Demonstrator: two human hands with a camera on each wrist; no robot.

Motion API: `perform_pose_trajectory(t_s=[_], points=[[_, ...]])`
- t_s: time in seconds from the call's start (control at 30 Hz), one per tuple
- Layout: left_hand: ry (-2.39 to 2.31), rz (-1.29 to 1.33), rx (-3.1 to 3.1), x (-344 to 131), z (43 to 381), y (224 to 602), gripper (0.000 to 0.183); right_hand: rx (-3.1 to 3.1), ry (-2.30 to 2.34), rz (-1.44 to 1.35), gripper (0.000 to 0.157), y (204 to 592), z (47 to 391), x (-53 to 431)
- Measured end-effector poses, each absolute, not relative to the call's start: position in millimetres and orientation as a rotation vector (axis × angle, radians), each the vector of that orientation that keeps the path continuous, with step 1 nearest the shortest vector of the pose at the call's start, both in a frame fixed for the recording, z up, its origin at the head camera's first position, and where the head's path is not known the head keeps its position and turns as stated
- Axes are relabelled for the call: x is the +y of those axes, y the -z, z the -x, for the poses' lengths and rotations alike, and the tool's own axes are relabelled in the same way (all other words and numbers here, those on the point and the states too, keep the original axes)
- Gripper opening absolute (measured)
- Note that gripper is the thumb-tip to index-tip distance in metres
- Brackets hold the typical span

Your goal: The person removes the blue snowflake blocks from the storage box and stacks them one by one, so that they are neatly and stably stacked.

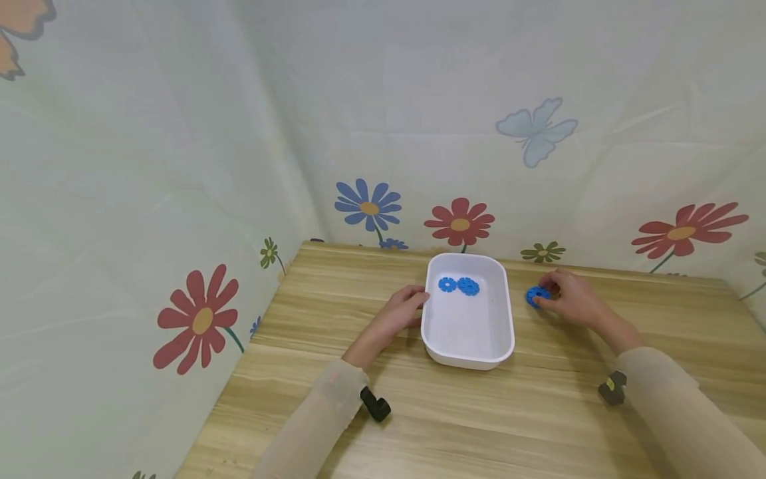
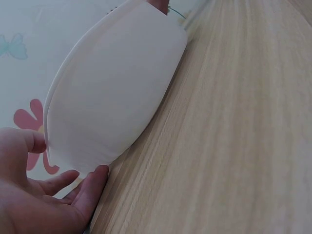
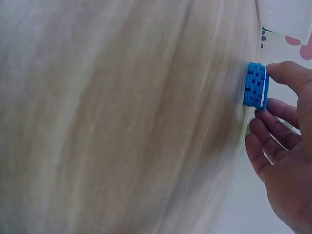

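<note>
On the wooden table [image 1: 383,426] stands a white plastic tub [image 1: 467,332], with a few blue notched plastic discs [image 1: 447,285] lying flat near its far end. My left hand [image 1: 402,310] holds the tub's left side. In the left wrist view one fingertip is at the rim of the tub [image 2: 112,83], the other fingers low by its wall. Right of the tub, a short stack of blue notched discs [image 3: 253,85] rests on the table. Thumb and index finger of my right hand [image 1: 571,297] pinch the top disc [image 3: 266,90], slightly tilted from the stack; the other fingers are loosely bent.
Behind the table hangs a pale curtain [image 1: 407,133] printed with flowers and butterflies, meeting the table's back edge. The curtain also runs along the left side. Black wrist mounts [image 1: 375,404] sit at both sleeves.
</note>
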State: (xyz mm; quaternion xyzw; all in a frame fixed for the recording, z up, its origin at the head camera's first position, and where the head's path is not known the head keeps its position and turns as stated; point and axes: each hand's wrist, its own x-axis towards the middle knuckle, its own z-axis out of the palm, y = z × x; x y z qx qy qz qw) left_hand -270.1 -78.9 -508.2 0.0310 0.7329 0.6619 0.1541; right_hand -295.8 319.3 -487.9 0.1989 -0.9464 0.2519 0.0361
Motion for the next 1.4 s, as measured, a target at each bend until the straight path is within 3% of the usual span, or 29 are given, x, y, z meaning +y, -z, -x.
perform_pose_trajectory(t_s=[0.47, 0.9, 1.4], points=[[-1.871, -0.095, 2.121, -79.9, 271.0, 505.6, 0.05, -2.933, -0.733, -0.632, 0.053, 484.4, 292.5, 315.2], [-1.871, -0.088, 2.121, -79.4, 270.4, 505.3, 0.05, -2.925, -0.762, -0.661, 0.043, 487.1, 293.3, 314.7], [-1.876, -0.088, 2.121, -78.7, 269.8, 507.3, 0.052, -2.999, -0.755, -0.588, 0.047, 487.5, 295.5, 314.8]])
